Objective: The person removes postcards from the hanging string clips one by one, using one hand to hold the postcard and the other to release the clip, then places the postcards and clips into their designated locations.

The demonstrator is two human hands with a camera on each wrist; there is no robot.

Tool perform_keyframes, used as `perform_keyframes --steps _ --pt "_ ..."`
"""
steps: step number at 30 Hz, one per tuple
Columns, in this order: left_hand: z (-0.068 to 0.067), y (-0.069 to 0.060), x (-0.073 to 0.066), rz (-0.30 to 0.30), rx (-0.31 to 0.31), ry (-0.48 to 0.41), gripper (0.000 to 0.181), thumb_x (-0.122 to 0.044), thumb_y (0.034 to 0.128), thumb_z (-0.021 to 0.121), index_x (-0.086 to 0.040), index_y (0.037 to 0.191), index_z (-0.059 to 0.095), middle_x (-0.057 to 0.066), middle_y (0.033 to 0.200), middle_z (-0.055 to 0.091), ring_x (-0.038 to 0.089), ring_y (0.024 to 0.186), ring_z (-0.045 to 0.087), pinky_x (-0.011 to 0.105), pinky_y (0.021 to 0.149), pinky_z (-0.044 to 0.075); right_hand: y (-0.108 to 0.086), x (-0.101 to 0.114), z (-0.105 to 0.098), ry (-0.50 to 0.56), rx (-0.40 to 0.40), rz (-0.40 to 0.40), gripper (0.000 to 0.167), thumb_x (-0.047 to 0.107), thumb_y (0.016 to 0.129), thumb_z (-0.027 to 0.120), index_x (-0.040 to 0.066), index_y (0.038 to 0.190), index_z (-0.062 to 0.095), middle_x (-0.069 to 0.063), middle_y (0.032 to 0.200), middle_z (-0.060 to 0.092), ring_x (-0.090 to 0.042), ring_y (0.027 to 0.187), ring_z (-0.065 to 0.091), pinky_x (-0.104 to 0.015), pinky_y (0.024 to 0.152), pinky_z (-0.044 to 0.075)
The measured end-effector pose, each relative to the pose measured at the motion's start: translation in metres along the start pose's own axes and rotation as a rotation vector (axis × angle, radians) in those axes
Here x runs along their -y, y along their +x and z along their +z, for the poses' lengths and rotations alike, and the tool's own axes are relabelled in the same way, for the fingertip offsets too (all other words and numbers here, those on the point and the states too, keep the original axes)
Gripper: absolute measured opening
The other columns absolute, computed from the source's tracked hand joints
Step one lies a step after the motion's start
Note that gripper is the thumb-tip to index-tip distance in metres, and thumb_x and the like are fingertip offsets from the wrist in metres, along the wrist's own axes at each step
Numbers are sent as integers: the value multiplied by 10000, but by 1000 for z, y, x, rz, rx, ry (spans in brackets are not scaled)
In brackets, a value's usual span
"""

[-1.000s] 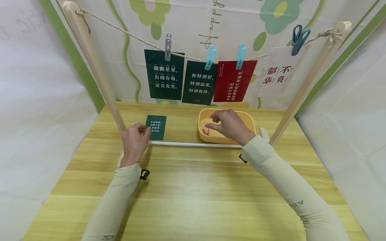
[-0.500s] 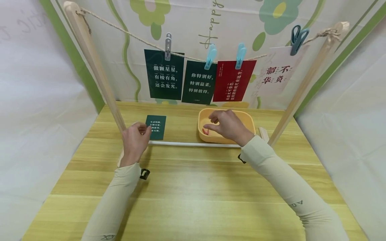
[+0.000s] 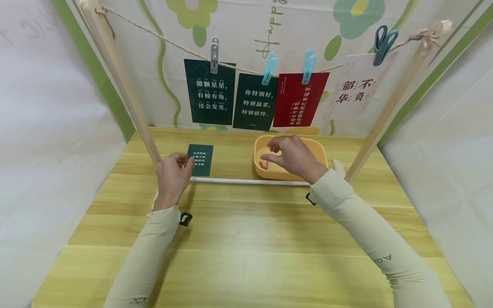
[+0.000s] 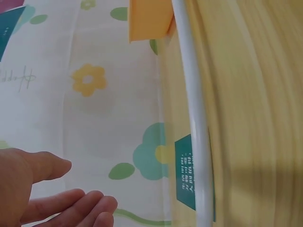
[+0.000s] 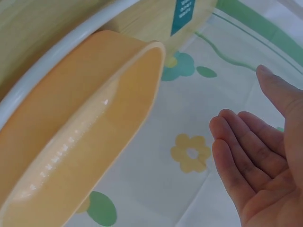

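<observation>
In the head view my left hand [image 3: 172,177] hovers by the left post, fingers loosely bent and holding nothing. Just beyond its fingertips a dark green card [image 3: 203,160] with white writing lies on the table, its left edge partly covered by the hand. My right hand [image 3: 296,157] is held over a yellow basin [image 3: 257,173], thumb and fingers apart with nothing between them. Inside the basin, below the thumb, is a small red object [image 3: 263,166], perhaps a clothespin. Both wrist views show relaxed, empty hands: the left [image 4: 61,203] and the right [image 5: 260,165].
A rope [image 3: 169,43] spans two wooden posts [image 3: 122,83]. Clothespins hold two green cards [image 3: 209,92], a red card [image 3: 300,100] and a pale card [image 3: 360,85] on it. A white bar [image 3: 239,181] runs low between the posts, in front of the basin.
The head view has tilted slightly, so the hanging cards and posts sit a little higher in it. Both hands have stayed nearly still, with nothing picked up or released.
</observation>
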State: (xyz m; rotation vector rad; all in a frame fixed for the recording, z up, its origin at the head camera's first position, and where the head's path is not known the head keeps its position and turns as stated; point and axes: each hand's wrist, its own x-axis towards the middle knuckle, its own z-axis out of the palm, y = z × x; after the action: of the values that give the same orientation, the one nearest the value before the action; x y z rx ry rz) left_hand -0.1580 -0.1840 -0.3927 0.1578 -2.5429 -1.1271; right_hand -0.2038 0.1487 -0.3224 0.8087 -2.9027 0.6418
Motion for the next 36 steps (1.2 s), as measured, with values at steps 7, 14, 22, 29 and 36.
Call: perform_keyframes --steps 7,14,22,29,36 --pt "-3 1 -7 15 -4 -43 313 -214 1039 673 50 1196 735 239 1124 776 385 1029 764 532 875 640 -1 8 -8 8 -26 -33 437 323 924 840 49 1254 756 -133 1187 791 -272 1051 761 -443 937 643" --pt "-7 3 -14 22 -16 -76 312 -228 1032 684 38 1187 734 219 1113 778 360 1008 758 512 894 631 -3 15 -14 0 -56 -82 448 345 917 843 56 1250 760 -117 1186 796 -258 1026 770 -422 931 645" --pt "-12 3 -23 84 -49 -125 341 -246 1022 696 42 1200 734 221 1135 778 360 1039 772 513 939 625 -5 27 -24 10 -69 -94 442 339 908 852 58 1238 764 -123 1165 796 -260 1022 761 -422 929 645" --pt "-15 5 -33 90 -47 -167 365 -247 1029 682 43 1250 713 213 1181 768 347 1066 765 493 970 618 -5 36 -33 2 -108 -135 410 334 906 856 66 1206 777 -115 1131 806 -259 1001 771 -408 899 651" --pt "-19 8 -41 92 -60 -188 366 -242 1030 675 40 1262 707 220 1211 759 349 1090 758 482 988 615 -5 42 -40 9 -121 -149 415 312 901 863 58 1217 772 -114 1141 803 -255 1005 769 -407 894 654"
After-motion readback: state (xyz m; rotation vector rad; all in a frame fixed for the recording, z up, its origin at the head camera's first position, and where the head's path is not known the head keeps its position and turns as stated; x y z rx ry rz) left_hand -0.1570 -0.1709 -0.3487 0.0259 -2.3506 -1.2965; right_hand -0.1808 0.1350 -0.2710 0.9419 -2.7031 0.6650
